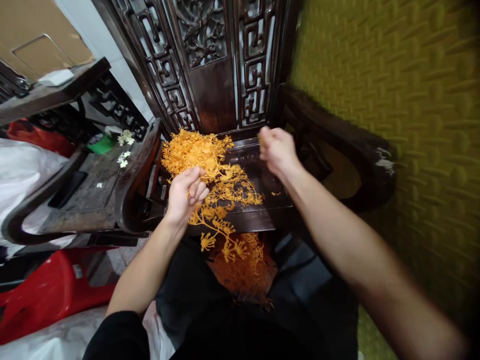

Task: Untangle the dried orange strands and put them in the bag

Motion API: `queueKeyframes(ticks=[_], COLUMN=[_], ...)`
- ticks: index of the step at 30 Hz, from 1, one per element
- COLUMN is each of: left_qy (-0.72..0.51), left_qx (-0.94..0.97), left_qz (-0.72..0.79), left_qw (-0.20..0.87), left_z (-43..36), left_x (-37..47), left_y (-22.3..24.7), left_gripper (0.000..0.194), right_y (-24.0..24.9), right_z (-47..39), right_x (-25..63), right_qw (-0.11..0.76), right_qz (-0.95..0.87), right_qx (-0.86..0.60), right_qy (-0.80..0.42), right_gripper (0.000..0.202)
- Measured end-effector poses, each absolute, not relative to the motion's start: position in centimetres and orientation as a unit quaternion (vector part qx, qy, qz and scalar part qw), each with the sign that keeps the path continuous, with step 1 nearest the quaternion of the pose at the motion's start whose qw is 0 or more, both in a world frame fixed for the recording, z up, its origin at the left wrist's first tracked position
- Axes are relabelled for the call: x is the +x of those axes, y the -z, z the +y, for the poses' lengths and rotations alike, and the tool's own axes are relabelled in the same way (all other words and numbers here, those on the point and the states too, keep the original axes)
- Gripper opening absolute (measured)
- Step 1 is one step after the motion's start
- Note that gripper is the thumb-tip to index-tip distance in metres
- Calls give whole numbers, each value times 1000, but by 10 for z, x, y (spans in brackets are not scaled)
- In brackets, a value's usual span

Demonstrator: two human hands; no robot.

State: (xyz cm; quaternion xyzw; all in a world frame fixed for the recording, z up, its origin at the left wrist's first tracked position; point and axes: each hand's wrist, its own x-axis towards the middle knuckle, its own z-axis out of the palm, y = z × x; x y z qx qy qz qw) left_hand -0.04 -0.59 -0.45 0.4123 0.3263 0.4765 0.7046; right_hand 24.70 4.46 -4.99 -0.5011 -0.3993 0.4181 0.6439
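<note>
My left hand (186, 194) is closed, fingers curled in a pinch on an orange branched plastic sprig (221, 225). The sprig hangs down past the seat's front edge, its forked tips spread out. Behind that hand, a heap of similar orange sprigs (195, 150) lies on the dark wooden chair seat (258, 170). Raised over the right side of the seat, my right hand (277, 150) has its fingertips pressed together. A trace of orange shows at those fingertips, too small to make out. One loose orange bit (275, 193) lies on the seat.
Below the seat edge, between my legs, an orange-brown container (240, 272) holds more orange pieces. The carved chair back (213, 90) rises ahead, with a curved armrest (360, 150) at right. On the left stand a wooden side table (90, 195) and a red plastic stool (56, 285).
</note>
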Motion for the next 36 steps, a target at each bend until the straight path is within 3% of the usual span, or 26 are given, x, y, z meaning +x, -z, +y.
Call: queueKeyframes(ticks=[3,7,10,13,15,18,20,23,27,31,34,36], left_qy=[-487,-488,-491,-491,-503,-543,-549,-519,-486,-470,-460,-464], left_qx=[410,408,402,401,406,398,375,332,271,256,270,286], left_qz=[333,339,334,329,327,319,322,333,328,314,315,321], left_qw=[696,693,697,700,689,667,674,714,763,784,785,775], left_z=[-3,4,6,5,3,1,1,1,1,3,3,2], left_x=[-7,-6,0,2,0,-7,-11,-10,-5,-1,1,-1], left_y=[4,5,5,3,1,-1,-2,-6,-12,-9,-4,-5], left_gripper=[15,16,16,16,16,17,20,26,38,41,39,37], right_y=[50,48,48,50,51,53,54,58,61,53,45,48], right_z=[45,24,9,8,16,33,40,38,26,22,24,30], right_x=[270,258,228,211,218,247,262,257,219,197,196,206], right_qw=[672,603,560,526,591,707,694,644,562,503,503,452], right_qz=[-305,-378,-396,-460,-451,-281,-219,-271,-414,-615,-702,-764], right_qx=[-497,-425,-388,-378,-390,-415,-434,-446,-407,-401,-406,-410], right_qy=[-457,-559,-615,-608,-544,-499,-530,-559,-589,-456,-299,-210], right_gripper=[43,34,40,42,39,32,23,9,36,59,38,36])
